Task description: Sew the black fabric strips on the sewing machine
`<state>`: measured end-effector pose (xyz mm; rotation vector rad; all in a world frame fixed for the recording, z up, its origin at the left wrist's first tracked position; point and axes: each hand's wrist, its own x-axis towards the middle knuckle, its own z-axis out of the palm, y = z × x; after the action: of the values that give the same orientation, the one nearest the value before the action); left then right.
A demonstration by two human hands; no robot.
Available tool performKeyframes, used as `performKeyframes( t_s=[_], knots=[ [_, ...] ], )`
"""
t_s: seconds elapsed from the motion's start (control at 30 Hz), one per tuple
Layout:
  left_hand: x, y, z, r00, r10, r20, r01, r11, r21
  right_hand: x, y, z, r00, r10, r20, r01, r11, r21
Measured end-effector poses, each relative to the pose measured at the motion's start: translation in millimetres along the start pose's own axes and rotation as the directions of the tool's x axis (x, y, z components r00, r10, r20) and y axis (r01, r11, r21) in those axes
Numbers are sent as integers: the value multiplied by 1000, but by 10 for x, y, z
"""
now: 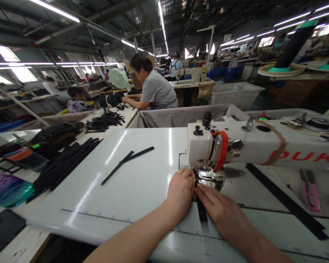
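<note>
A narrow black fabric strip [201, 212] runs under the needle area of a white sewing machine [205, 146]. My left hand [181, 193] is closed, its curled fingers pressed on the strip's left side right by the metal presser foot [207, 177]. On the other side, my right hand [222, 210] pinches the strip's right edge with fingers held together; its thumb is hidden. Two thin black strips [127, 160] lie crossed on the table to the left. A longer black strip [285, 199] rests on the right, beside pink-handled snips [309, 190].
The pale table [142, 193] has a ruler printed along its front. A heap of black strips [68, 162] covers the left bench near a dark phone-like object [5, 233]. An orange guard [221, 149] fronts the needle. A co-worker [159, 86] sits ahead. Thread cones [293, 47] stand right.
</note>
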<state>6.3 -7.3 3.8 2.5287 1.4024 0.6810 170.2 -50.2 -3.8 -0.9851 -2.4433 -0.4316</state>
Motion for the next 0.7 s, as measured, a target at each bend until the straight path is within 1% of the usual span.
performKeyframes(
  t_s=[0.07,0.17,0.27,0.43,0.53,0.7],
  knots=[
    [13,0,1,1000,-16,10,16,1000,22,9,7,1,1000,18,-1,-18,1000,7],
    [9,6,-11,999,-42,-10,41,999,-18,9,17,-2,1000,24,4,-24,999,34],
    [-17,7,-19,999,-23,-27,21,997,-72,9,25,-14,999,35,14,-36,997,72],
    [-27,-7,-11,999,-17,-40,12,994,-111,56,72,-32,994,102,34,-106,985,137],
    [-17,-14,-10,998,-20,-52,13,991,-131,56,111,-48,994,109,25,-111,971,213],
    [-24,-14,-5,998,-29,-60,20,989,-150,-24,140,-86,993,121,14,-117,913,390]
  ],
)
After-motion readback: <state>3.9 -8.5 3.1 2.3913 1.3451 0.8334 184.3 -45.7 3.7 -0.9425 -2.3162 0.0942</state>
